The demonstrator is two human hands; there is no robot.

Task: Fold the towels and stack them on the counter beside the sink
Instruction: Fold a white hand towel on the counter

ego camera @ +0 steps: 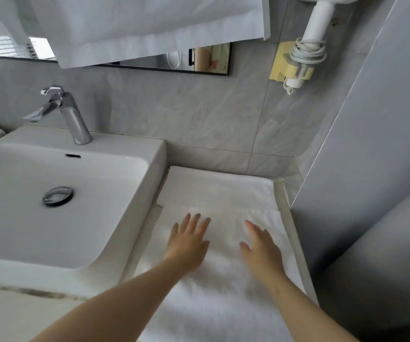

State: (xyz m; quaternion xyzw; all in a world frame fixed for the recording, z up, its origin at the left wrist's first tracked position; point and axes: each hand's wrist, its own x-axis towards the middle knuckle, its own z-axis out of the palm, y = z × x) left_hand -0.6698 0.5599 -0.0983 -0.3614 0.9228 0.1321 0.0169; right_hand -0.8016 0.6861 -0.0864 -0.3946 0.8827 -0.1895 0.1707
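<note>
Bench (288, 225) just right of the sink (135, 144). Two white towels lie on it. The folded towel (213, 186) is at the back, against the wall tiles. The near towel (223, 282) lies in front, its far edge meeting the folded one.

Left grip (189, 243) and right grip (260, 248) rest side by side on the near towel. Palms are down, fingers straight and a little spread, pinching nothing.

Tap (68, 114) at the sink's back edge. A hanging towel (149, 28) covers part of the mirror (213, 62). Hair dryer (315, 33) in a wall holder, upper right.
</note>
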